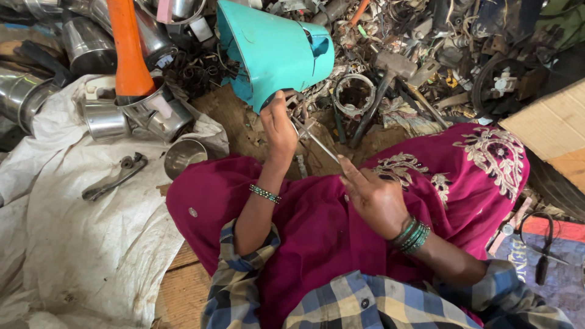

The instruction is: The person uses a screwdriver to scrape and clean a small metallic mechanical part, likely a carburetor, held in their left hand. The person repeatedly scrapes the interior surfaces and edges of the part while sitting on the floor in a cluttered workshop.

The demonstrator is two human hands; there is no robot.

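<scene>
Gripping the teal kettle body (274, 52) by its lower rim, left hand (279, 131) clenched | right hand (375, 195) grasping a screwdriver (317, 141), tip seemingly at that rim | hammer (381, 91) lying near, among scrap

Teal plastic kettle body (271, 52) lying tilted on its side, far centre, open base facing near-left. Thin metal screwdriver (317, 141) pointing diagonally up toward its rim.

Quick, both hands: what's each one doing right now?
Left hand: closed on the bottom rim of the turquoise plastic kettle body, steadying it.
Right hand: closed around the thin metal screwdriver, tip pointed toward the kettle's base.
</scene>
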